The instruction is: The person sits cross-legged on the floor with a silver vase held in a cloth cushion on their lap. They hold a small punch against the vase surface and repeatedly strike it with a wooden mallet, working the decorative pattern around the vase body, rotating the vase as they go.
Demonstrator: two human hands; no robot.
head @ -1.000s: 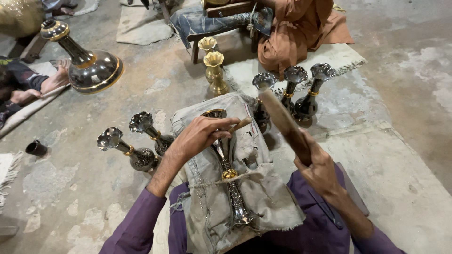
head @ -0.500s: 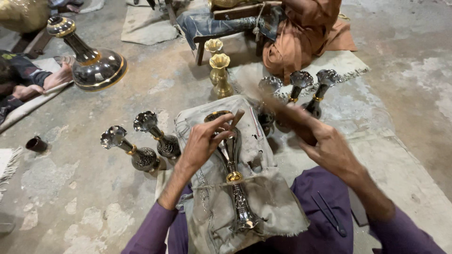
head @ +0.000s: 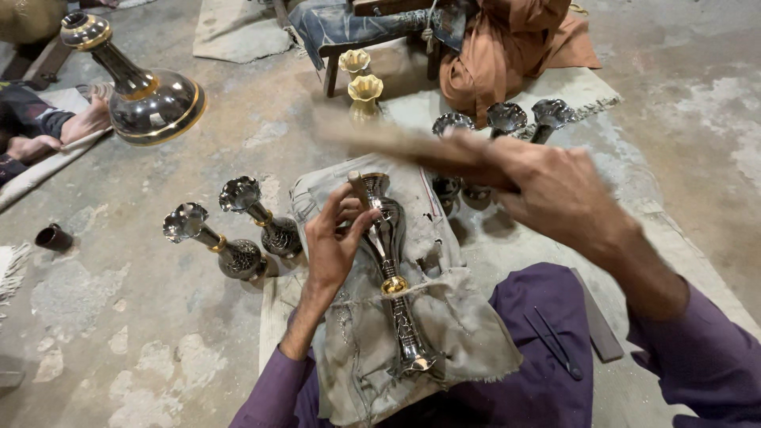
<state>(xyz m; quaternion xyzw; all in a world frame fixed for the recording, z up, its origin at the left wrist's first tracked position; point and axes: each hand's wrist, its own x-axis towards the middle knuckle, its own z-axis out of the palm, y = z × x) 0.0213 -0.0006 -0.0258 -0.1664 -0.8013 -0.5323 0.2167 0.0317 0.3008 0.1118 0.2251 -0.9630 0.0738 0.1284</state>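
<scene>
On the lap, atop a frayed grey cloth point(head: 444, 333), lies a slender silver vase point(head: 390, 269) with a gold band at the waist, mouth pointing far, foot near. Left hand point(head: 333, 242) rests on its upper body, fingers curled around a small pale rod-like tool point(head: 358, 187) held against the vase near the mouth. Right hand point(head: 555, 194) is raised above and to the right, closed around a flat wooden stick point(head: 396, 143) that runs out to the left; stick blurred. Purple sleeves and trousers frame the cloth; two thin dark tools point(head: 555, 341) lie on the right thigh, a flat dark bar point(head: 598, 321) just beside it on the floor.

Left of the cloth, two silver vases with fluted mouths point(head: 238, 230) lie tilted on the concrete floor point(head: 158, 333). Far of the right hand, three more silver vases point(head: 507, 119) stand on a pale mat point(head: 590, 89). Two brass-coloured vases point(head: 361, 79) stand farther off by a low wooden stool point(head: 349, 49). Far left, a large dark vessel with gold rims point(head: 143, 99) lies on its side, another person's hand point(head: 83, 125) beside it. A small dark cup point(head: 54, 238) sits at left.
</scene>
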